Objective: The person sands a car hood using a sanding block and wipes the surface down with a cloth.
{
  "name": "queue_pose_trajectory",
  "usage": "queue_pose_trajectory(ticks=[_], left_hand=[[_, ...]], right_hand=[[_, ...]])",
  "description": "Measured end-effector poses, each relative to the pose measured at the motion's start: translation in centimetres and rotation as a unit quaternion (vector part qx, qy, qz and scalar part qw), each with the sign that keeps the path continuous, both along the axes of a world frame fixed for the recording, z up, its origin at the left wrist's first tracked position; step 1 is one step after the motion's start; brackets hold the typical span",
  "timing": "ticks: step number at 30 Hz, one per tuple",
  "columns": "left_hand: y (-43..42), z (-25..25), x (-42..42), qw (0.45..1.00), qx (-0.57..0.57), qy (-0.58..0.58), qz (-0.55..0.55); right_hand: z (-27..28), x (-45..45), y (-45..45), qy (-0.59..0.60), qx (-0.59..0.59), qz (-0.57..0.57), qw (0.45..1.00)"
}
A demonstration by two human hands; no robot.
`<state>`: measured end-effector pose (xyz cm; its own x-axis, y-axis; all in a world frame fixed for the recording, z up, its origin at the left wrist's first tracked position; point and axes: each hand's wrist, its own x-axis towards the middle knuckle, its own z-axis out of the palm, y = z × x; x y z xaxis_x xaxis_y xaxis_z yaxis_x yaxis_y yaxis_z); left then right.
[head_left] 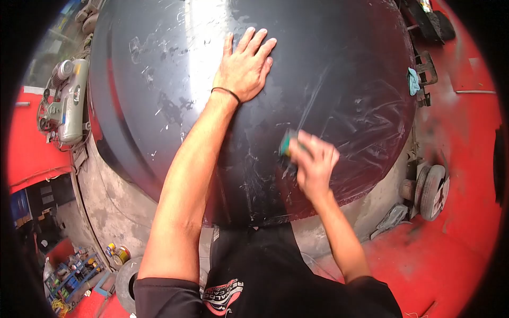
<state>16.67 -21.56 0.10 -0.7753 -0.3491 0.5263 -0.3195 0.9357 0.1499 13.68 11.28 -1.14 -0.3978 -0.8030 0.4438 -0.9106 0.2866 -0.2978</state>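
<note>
A large dark, glossy curved panel (159, 69) fills the middle of the head view, with whitish smears and wet-looking streaks on its surface. My left hand (244, 69) lies flat on its upper middle, fingers spread, a thin dark band round the wrist. Lower and to the right, my right hand (315, 161) is slightly blurred, its fingers closed on a small green pad (287, 143) against the panel. Streaks and wrinkled-looking marks cover the panel to the right of this hand.
An air compressor (73, 103) stands at the left. Lower left are cans (121, 255) and a blue rack (74, 278) of supplies. At the right are a wheel (430, 192), a light blue cloth (413, 81) and metal brackets (426, 68). The floor is red and grey.
</note>
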Motion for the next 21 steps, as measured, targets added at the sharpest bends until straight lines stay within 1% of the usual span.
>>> queue_pose_trajectory(ticks=[1,3,5,7,8,9,11,12,15,17,18,19,20,21], left_hand=[[-0.2,-0.1,0.0,1.000,-0.007,-0.002,0.003],[-0.2,-0.4,0.0,1.000,-0.020,-0.007,0.005],[-0.2,-0.5,0.2,1.000,-0.008,0.002,-0.003],[-0.3,-0.4,0.2,1.000,0.007,0.015,-0.012],[-0.5,-0.7,0.1,1.000,0.005,0.015,-0.012],[-0.7,-0.4,-0.1,1.000,0.003,0.015,-0.013],[-0.5,-0.4,0.0,1.000,0.007,0.010,-0.010],[-0.5,-0.3,0.0,1.000,0.006,0.005,-0.008],[-0.4,0.0,0.0,1.000,0.013,0.002,-0.011],[-0.3,0.0,-0.1,1.000,0.005,0.004,-0.012],[-0.3,0.2,-0.1,1.000,0.003,-0.002,-0.011],[-0.3,0.2,0.0,1.000,0.002,-0.006,-0.007],[-0.3,0.2,0.1,1.000,0.012,-0.007,-0.009],[-0.2,0.2,0.1,1.000,0.013,-0.013,-0.008]], right_hand=[[1.2,-2.2,-4.4,0.013,-0.031,-0.019,0.999],[2.6,-7.3,-12.3,0.032,-0.047,-0.072,0.996],[3.1,-10.4,-17.3,0.009,-0.063,-0.074,0.995],[2.1,-8.2,-15.6,0.022,-0.090,-0.091,0.992],[1.6,-5.9,-13.2,0.018,-0.073,-0.106,0.992],[0.8,-3.2,-10.4,0.001,-0.083,-0.110,0.990],[0.0,2.3,-4.5,-0.054,-0.040,-0.115,0.991],[-0.7,2.4,-2.4,-0.030,-0.030,-0.109,0.993],[-0.4,-6.2,-2.2,0.037,-0.034,-0.221,0.974],[0.4,-12.8,-3.4,0.016,-0.055,-0.284,0.957],[0.3,-14.6,-4.2,0.007,-0.055,-0.312,0.948],[0.9,-15.2,-4.8,-0.002,-0.053,-0.338,0.940],[0.9,-14.1,-5.0,-0.010,-0.098,-0.335,0.937],[1.0,-12.1,-4.7,-0.049,-0.082,-0.349,0.932]])
